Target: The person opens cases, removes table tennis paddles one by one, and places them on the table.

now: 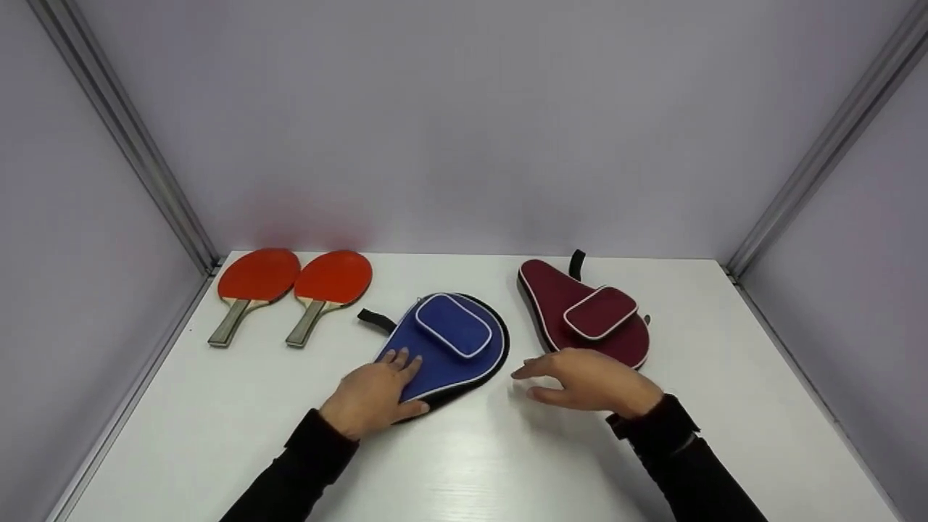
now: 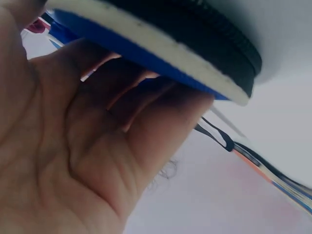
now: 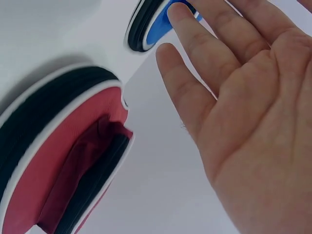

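Note:
A blue paddle case (image 1: 446, 362) with white piping and a small front pocket lies on the table, its narrow end toward the person. My left hand (image 1: 373, 391) rests on that narrow end with fingers spread over the fabric; in the left wrist view the fingers (image 2: 161, 112) lie against the case's blue face (image 2: 131, 48). My right hand (image 1: 591, 380) hovers between the two cases, fingers extended and holding nothing. Just beyond it lies a maroon paddle case (image 1: 540, 283), its wide end partly covered by the hand. The right wrist view shows the maroon case (image 3: 58, 146) beside the open palm (image 3: 263, 126).
Two red table tennis paddles (image 1: 259, 275) (image 1: 333, 277) lie side by side at the back left, handles toward the person. Black wrist straps stick out from both cases. Pale panels (image 1: 464, 130) stand behind and at both sides of the white table (image 1: 464, 471).

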A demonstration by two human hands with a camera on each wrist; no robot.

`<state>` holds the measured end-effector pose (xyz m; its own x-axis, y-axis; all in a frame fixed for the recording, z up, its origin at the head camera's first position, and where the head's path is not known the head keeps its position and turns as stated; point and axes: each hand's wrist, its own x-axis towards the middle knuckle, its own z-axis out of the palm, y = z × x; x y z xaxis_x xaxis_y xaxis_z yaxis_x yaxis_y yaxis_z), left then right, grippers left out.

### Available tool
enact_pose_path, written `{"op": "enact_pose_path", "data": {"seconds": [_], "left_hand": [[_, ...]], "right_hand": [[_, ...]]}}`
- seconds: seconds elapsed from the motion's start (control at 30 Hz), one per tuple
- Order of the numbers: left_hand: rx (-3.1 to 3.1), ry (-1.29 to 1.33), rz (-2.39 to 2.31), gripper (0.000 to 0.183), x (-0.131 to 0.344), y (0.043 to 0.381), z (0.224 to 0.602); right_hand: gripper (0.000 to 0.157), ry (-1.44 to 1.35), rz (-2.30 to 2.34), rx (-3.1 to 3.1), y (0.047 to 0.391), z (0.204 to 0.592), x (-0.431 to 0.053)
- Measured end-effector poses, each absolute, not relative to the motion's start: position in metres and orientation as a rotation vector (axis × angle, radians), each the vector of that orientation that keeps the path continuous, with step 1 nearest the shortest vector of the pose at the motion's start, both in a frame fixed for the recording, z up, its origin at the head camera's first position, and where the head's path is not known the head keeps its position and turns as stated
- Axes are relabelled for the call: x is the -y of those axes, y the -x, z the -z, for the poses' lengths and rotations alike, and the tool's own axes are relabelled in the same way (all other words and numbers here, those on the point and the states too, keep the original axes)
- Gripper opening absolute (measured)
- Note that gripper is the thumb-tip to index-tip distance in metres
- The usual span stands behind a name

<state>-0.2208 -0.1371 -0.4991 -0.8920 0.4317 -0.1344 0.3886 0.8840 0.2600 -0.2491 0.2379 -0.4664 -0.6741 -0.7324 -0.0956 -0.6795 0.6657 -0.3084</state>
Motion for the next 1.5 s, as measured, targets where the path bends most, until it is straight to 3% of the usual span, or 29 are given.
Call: {"op": "enact_pose_path", "data": {"seconds": [0.4, 0.97, 1.23, 1.5], "left_hand": [[-2.74, -0.617, -0.493, 0.095, 0.206, 0.206, 0.497], [-2.751, -0.475, -0.455, 0.097, 0.26, 0.192, 0.497], [-2.762, -0.41, -0.401, 0.099, 0.273, 0.192, 0.496], [-2.755, -0.391, -0.391, 0.1, 0.276, 0.193, 0.494]], "right_hand": [[0.036, 1.091, 0.4, -2.687, 0.255, 0.464, -0.251], [0.035, 0.97, 0.564, -2.846, 0.261, 0.444, -0.291], [0.048, 0.75, 0.571, -2.993, 0.273, 0.439, -0.325], [0.064, 0.499, 0.5, -3.095, 0.293, 0.459, -0.359]]}}
